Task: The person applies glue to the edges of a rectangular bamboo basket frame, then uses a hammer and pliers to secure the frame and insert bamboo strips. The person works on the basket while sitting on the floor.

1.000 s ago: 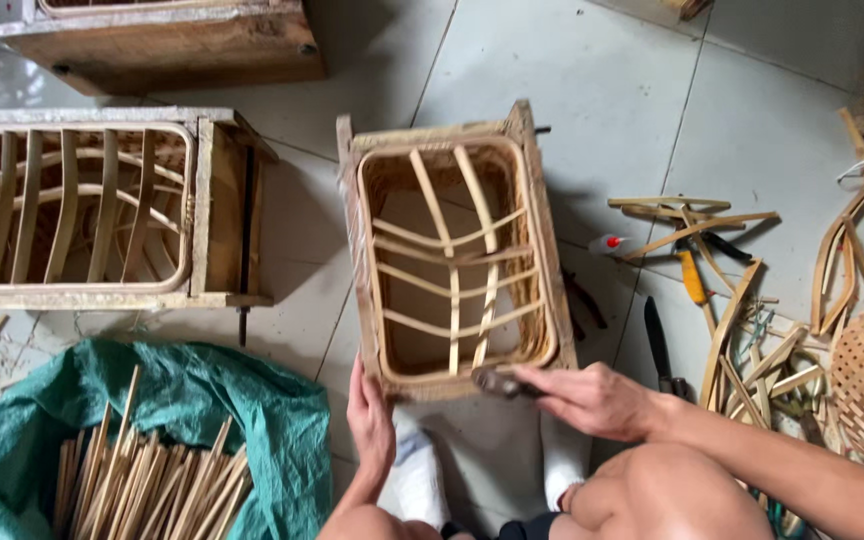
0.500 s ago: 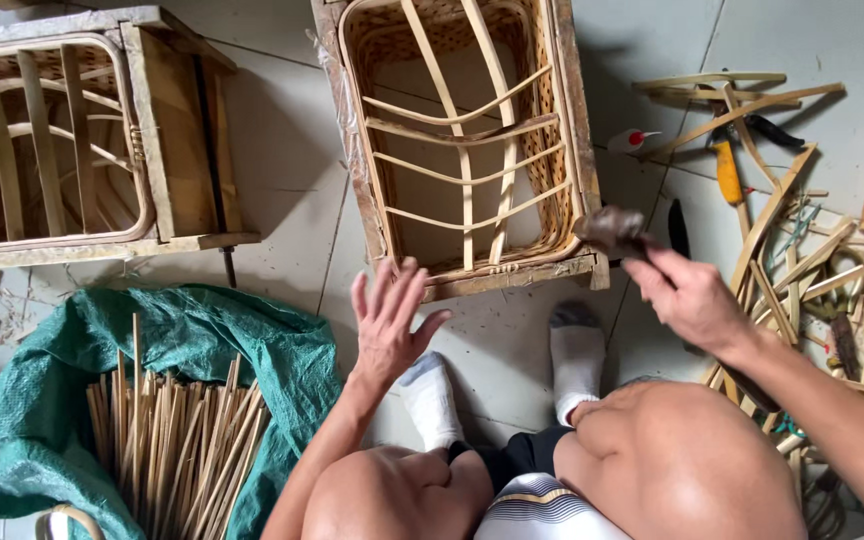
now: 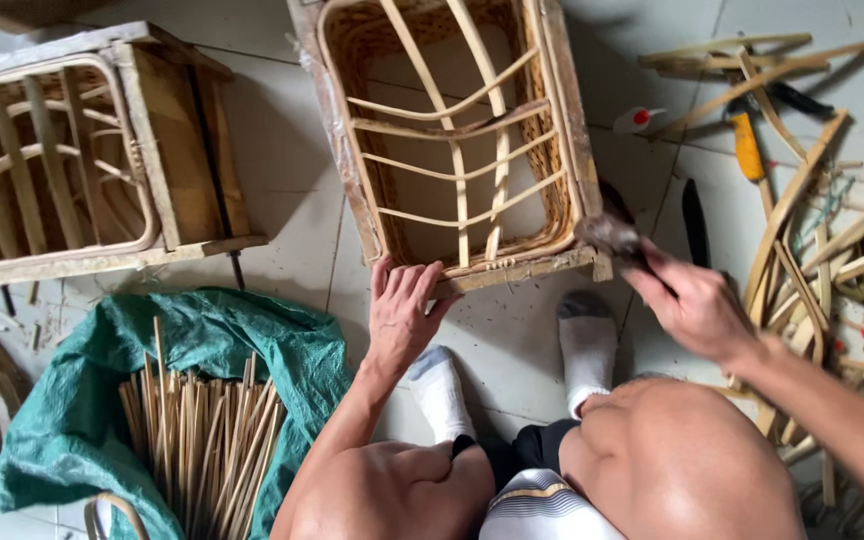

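Pale floor tiles (image 3: 292, 210) carry a rattan basket frame (image 3: 457, 140) at centre, its near edge touched by the open, spread left hand (image 3: 402, 315), while the right hand (image 3: 692, 305) grips a dark hammer (image 3: 617, 240) at the near right corner.

A green woven sack (image 3: 102, 400) lies open left of the basket frame (image 3: 452, 140), holding sticks (image 3: 197, 440); no labels, signs or screens.

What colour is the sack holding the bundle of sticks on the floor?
The sack is teal green, crumpled open around pale tan sticks; the head view shows it.
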